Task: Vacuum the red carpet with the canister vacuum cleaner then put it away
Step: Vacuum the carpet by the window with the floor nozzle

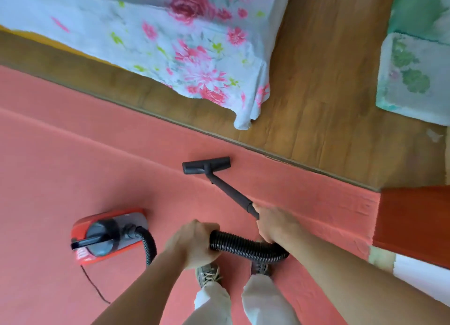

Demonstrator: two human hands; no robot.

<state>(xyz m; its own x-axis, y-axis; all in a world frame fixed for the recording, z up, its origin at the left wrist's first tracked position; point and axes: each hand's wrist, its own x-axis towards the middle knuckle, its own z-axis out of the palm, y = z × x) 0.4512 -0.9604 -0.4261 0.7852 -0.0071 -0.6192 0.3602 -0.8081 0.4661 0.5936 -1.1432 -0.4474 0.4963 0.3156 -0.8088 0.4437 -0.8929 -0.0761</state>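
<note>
Landmark: red canister vacuum cleaner, which sat on the red carpet, lower left of view, handle side toward the camera. Thin dark power cord trailed off its near corner across the carpet.

Black ribbed hose left the canister's right side, dropped behind the left forearm, then reappeared right of the canister as a curved run between the two hands.

Left hand, right of the canister, was wrapped closed around the hose end. Right hand, further right, was closed around the lower end of the black wand, where wand met hose.

Wand ran up and away from the canister to the black floor nozzle, which lay flat on the carpet, above-right of the canister, near the carpet edge but short of it.

Beyond that edge: wood floor. Floral bedsheet hung over the floor, far side from the canister. Green-patterned fabric was at far right.

Grey laced sneakers and pale trousers stood on the carpet, right of the canister, below the hose.
</note>
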